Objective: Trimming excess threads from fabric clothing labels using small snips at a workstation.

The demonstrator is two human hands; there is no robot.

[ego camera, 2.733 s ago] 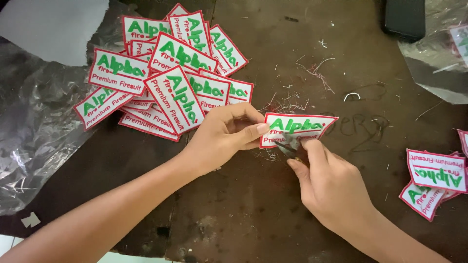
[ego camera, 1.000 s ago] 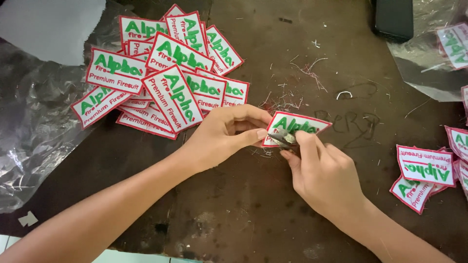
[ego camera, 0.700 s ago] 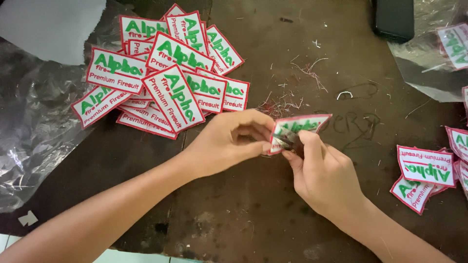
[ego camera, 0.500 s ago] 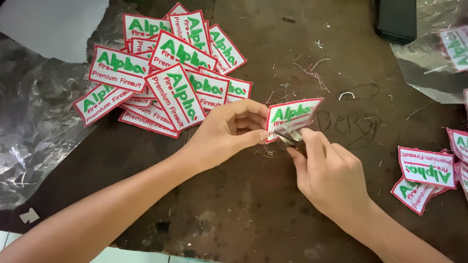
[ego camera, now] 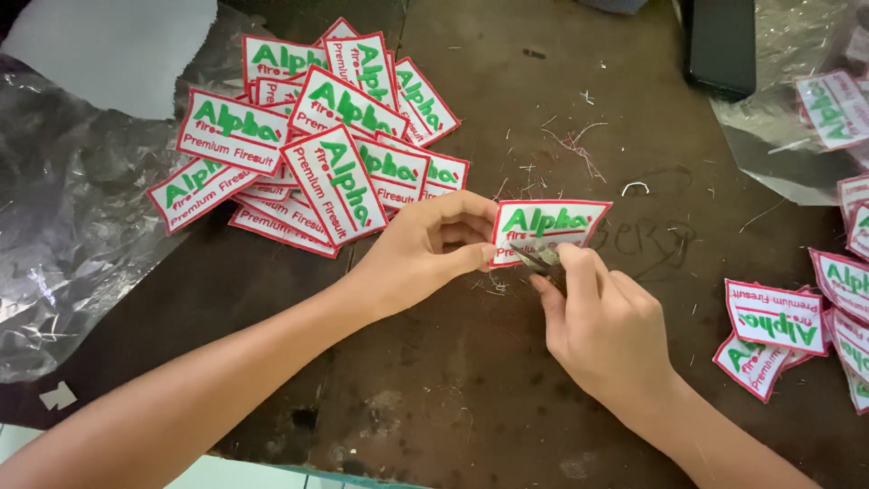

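My left grip (ego camera: 425, 258) pinching embroidered patch (ego camera: 548, 226), right grip (ego camera: 606, 321) clenching small snips (ego camera: 536, 257) at its edge, clear bag (ego camera: 797, 136) holding more patches.

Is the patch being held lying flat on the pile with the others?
No, the left hand holds the patch up, apart from the pile, while the right hand works at its lower edge.

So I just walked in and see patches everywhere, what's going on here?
A person holds one white embroidered patch with red border in the left hand, while the right hand works a small metal cutting tool at its lower edge. More patches lie heaped on the dark brown table, upper left and right.
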